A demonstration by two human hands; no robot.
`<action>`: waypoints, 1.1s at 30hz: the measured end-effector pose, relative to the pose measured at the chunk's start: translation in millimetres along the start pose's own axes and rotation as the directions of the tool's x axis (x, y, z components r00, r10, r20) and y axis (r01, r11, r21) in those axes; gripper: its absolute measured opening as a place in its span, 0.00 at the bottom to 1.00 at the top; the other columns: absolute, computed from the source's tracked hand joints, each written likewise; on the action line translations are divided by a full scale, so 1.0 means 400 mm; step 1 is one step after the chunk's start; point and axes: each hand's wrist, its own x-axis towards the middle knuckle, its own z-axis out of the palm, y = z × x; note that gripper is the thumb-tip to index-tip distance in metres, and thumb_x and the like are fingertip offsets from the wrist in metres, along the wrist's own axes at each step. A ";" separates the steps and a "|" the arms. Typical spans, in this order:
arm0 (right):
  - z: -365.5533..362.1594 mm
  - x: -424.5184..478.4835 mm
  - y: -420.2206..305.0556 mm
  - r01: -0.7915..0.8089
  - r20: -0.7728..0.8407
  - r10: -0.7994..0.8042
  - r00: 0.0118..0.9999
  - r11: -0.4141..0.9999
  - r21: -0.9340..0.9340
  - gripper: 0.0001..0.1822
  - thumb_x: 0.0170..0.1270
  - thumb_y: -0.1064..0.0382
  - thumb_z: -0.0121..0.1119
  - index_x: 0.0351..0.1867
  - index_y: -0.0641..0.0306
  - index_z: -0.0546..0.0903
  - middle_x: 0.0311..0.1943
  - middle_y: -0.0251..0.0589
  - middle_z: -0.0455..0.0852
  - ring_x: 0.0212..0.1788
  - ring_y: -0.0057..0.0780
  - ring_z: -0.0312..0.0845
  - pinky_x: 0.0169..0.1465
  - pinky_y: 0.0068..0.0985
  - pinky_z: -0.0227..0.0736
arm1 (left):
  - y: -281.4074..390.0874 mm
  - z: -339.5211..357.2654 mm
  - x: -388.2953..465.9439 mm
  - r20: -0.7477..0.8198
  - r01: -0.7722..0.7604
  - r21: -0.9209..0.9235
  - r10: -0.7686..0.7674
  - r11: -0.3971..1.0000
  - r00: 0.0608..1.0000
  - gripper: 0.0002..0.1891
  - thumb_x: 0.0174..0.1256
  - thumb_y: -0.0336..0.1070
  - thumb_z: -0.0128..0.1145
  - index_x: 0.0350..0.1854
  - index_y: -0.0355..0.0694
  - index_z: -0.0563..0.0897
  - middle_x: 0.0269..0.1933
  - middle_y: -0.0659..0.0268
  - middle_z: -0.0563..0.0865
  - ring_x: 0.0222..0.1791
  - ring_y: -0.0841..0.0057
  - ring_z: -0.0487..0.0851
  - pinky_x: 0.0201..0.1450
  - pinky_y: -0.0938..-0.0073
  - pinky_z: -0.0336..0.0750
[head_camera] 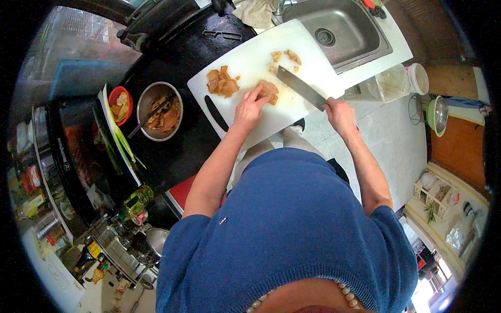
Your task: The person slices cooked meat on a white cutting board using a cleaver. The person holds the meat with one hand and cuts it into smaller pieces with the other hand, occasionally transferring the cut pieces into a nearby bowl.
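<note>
On a white plastic cutting board (250,51), my left hand (249,108) rests its fingertips on a piece of brownish meat (269,90). My right hand (339,115) grips the handle of a cleaver (300,87), whose wide blade lies over the board to the right of that piece. A pile of sliced meat (222,83) sits near the board's left side. Small scraps (292,57) are scattered towards the far edge, beyond the blade.
Left of the board, a steel bowl (143,133) holds meat and chopsticks (150,114). Beside it are a red bowl (127,92) and leeks (114,125). A peeler (222,35) lies on the black counter. The steel sink (352,27) adjoins the board's far right.
</note>
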 end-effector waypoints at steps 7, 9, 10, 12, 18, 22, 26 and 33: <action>0.022 -0.027 -0.031 0.036 0.023 -0.037 0.999 0.999 0.025 0.10 0.68 0.57 0.58 0.35 0.61 0.80 0.27 0.52 0.86 0.34 0.54 0.84 0.38 0.49 0.78 | -0.004 -0.003 0.004 -0.001 -0.015 -0.021 0.015 1.000 1.000 0.24 0.54 0.21 0.52 0.50 0.51 0.88 0.69 0.61 0.75 0.62 0.61 0.76 0.61 0.60 0.78; 0.045 -0.030 0.000 0.008 -0.005 -0.007 1.000 0.998 0.065 0.10 0.67 0.57 0.59 0.36 0.61 0.80 0.27 0.53 0.86 0.34 0.54 0.84 0.39 0.48 0.78 | -0.002 -0.005 0.006 -0.003 -0.020 -0.012 0.020 1.000 1.000 0.23 0.54 0.21 0.52 0.50 0.50 0.88 0.68 0.61 0.76 0.61 0.60 0.76 0.60 0.60 0.78; 0.055 -0.031 0.016 -0.022 -0.011 0.023 1.000 0.996 0.085 0.10 0.67 0.57 0.59 0.36 0.62 0.81 0.27 0.54 0.86 0.35 0.54 0.84 0.39 0.48 0.78 | -0.001 -0.007 0.006 -0.010 -0.022 -0.014 0.022 1.000 1.000 0.23 0.54 0.21 0.52 0.49 0.50 0.89 0.68 0.61 0.76 0.60 0.60 0.77 0.60 0.60 0.78; 0.056 -0.033 0.027 -0.054 -0.017 0.056 0.998 0.992 0.111 0.11 0.67 0.57 0.59 0.35 0.62 0.81 0.27 0.54 0.86 0.35 0.55 0.84 0.39 0.49 0.78 | 0.002 -0.010 0.008 -0.017 -0.021 -0.006 0.021 1.000 1.000 0.22 0.55 0.22 0.52 0.48 0.49 0.88 0.67 0.61 0.77 0.59 0.60 0.77 0.59 0.60 0.78; 0.042 -0.045 0.005 -0.096 -0.025 0.102 0.995 0.979 0.179 0.12 0.66 0.56 0.60 0.33 0.63 0.81 0.27 0.55 0.86 0.34 0.56 0.83 0.38 0.49 0.77 | 0.022 -0.028 0.059 -0.002 0.005 0.019 -0.005 1.000 1.000 0.15 0.59 0.25 0.56 0.46 0.43 0.87 0.55 0.61 0.83 0.53 0.59 0.80 0.56 0.60 0.78; 0.054 -0.049 0.000 -0.084 -0.011 0.087 0.996 0.981 0.173 0.11 0.66 0.56 0.60 0.34 0.62 0.81 0.28 0.55 0.85 0.34 0.57 0.83 0.38 0.50 0.77 | 0.036 -0.033 0.100 -0.067 -0.007 0.003 0.008 1.000 0.998 0.12 0.60 0.27 0.57 0.44 0.42 0.86 0.45 0.60 0.84 0.48 0.59 0.82 0.51 0.60 0.78; 0.058 -0.053 0.009 -0.129 -0.002 0.132 0.991 0.975 0.183 0.11 0.66 0.56 0.60 0.34 0.62 0.80 0.27 0.55 0.85 0.34 0.57 0.83 0.38 0.50 0.76 | 0.028 0.024 0.136 -0.156 -0.106 -0.053 0.097 0.993 0.983 0.09 0.57 0.27 0.61 0.40 0.41 0.86 0.41 0.62 0.83 0.46 0.61 0.83 0.48 0.61 0.79; 0.049 -0.067 0.022 -0.155 -0.033 0.166 0.986 0.963 0.223 0.12 0.67 0.55 0.60 0.33 0.63 0.79 0.27 0.55 0.85 0.35 0.58 0.82 0.38 0.50 0.75 | 0.003 0.049 0.186 -0.036 -0.165 0.025 0.166 0.986 0.985 0.06 0.59 0.29 0.56 0.36 0.42 0.85 0.39 0.63 0.82 0.44 0.60 0.83 0.44 0.60 0.80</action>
